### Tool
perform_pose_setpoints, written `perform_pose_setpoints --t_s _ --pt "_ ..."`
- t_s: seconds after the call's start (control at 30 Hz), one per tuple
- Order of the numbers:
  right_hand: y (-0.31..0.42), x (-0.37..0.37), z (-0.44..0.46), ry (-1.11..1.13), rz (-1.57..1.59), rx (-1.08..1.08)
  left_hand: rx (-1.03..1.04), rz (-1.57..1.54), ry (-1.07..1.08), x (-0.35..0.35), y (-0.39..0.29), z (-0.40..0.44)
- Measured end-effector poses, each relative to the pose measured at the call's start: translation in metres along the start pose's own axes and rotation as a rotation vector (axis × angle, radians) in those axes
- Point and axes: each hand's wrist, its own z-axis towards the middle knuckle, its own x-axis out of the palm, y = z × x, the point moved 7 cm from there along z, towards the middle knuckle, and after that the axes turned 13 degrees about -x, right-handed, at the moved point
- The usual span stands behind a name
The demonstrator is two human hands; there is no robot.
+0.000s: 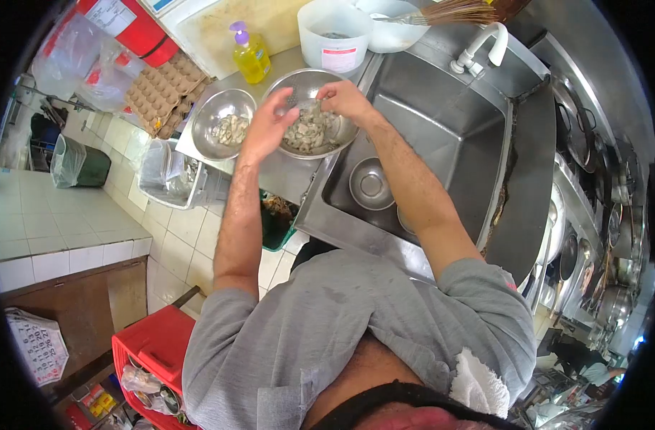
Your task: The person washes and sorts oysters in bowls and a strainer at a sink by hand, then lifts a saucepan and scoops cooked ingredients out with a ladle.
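The left hand [271, 123] and the right hand [345, 100] are both reaching over a large round stainless-steel bowl [306, 77] at the upper centre of the frame. The grey-white, wet-looking food pieces [309, 132] are lying in its lower part. The left hand's thumb and fingers are standing slightly apart above the bowl's left side; I cannot tell whether that grip is holding a piece. The right hand's fingertips are bunching together above the bowl's upper part, and what lies in that narrow grip is too small to tell.

A smaller round stainless-steel bowl [231, 100] is sitting just left of the large one, carrying paler off-white pieces [231, 130]. Both bowls are resting on a grey metal worktop [277, 175]. A clear bottle of yellow liquid with a purple pump [251, 61] is standing above them in the frame, and a rectangular stainless-steel sink [435, 93] is filling the upper right of centre.
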Motion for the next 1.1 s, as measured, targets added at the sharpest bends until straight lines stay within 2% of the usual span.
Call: perform_pose_setpoints --t_s 0.07,0.1,0.13,0.2,0.23,0.27,0.33,0.4,0.47,0.53,0.6,0.63,0.67,0.73,0.77,0.8,0.87,0.9,0.97,1.1 --pt "-0.002 -0.013 -0.006 -0.169 0.534 0.119 -0.154 -0.498 0.23 0.035 -0.015 0.007" --pt "-0.003 -0.018 -0.008 -0.184 0.652 0.15 -0.22 -0.625 0.223 0.053 -0.014 0.015" --pt "-0.005 -0.022 -0.01 -0.198 0.652 0.149 -0.214 -0.619 0.234 0.069 -0.019 0.021" --pt "-0.011 -0.035 -0.016 -0.376 0.897 0.148 -0.271 -1.221 0.327 0.102 -0.03 0.033" --pt "-0.012 -0.043 -0.021 -0.464 0.972 0.115 -0.222 -1.298 0.312 0.114 -0.042 0.04" --pt "-0.013 -0.05 -0.025 -0.488 0.967 0.108 -0.217 -1.291 0.338 0.13 -0.053 0.046" --pt "-0.02 -0.083 -0.046 -0.743 0.632 0.071 -0.241 -1.281 0.238 0.154 -0.075 0.054" --pt "-0.033 -0.105 -0.064 -0.803 0.527 0.058 -0.239 -1.359 0.286 0.191 -0.091 0.073" --pt "-0.043 -0.138 -0.087 -0.932 0.15 -0.005 -0.29 -1.441 0.339 0.226 -0.107 0.089" --pt "-0.044 -0.165 -0.114 -0.962 0.063 0.056 -0.335 -1.449 0.419 0.269 -0.115 0.106" --pt "-0.061 -0.192 -0.136 -1.014 -0.194 0.114 -0.515 -1.635 0.505 0.317 -0.124 0.112" --pt "-0.078 -0.204 -0.147 -1.062 -0.087 0.262 -0.479 -1.624 0.506 0.335 -0.127 0.117" --pt "-0.092 -0.215 -0.152 -1.075 -0.092 0.266 -0.48 -1.62 0.52 0.354 -0.13 0.121" --pt "-0.129 -0.228 -0.164 -1.309 0.281 0.06 -0.532 -1.788 0.528 0.384 -0.13 0.128" --pt "-0.149 -0.229 -0.166 -1.379 0.539 0.03 -0.585 -1.779 0.469 0.394 -0.128 0.13" --pt "-0.154 -0.233 -0.169 -1.388 0.536 0.031 -0.59 -1.775 0.479 0.397 -0.132 0.13" --pt "-0.168 -0.233 -0.17 -1.417 0.746 0.019 -0.597 -1.77 0.536 0.399 -0.139 0.128" --pt "-0.167 -0.232 -0.171 -1.423 0.745 0.019 -0.599 -1.766 0.541 0.4 -0.139 0.128" --pt "-0.153 -0.23 -0.168 -1.289 0.477 -0.036 -0.543 -1.638 0.549 0.399 -0.139 0.129" --pt "-0.16 -0.227 -0.175 -1.234 0.614 0.122 -0.477 -1.502 0.57 0.402 -0.132 0.13"
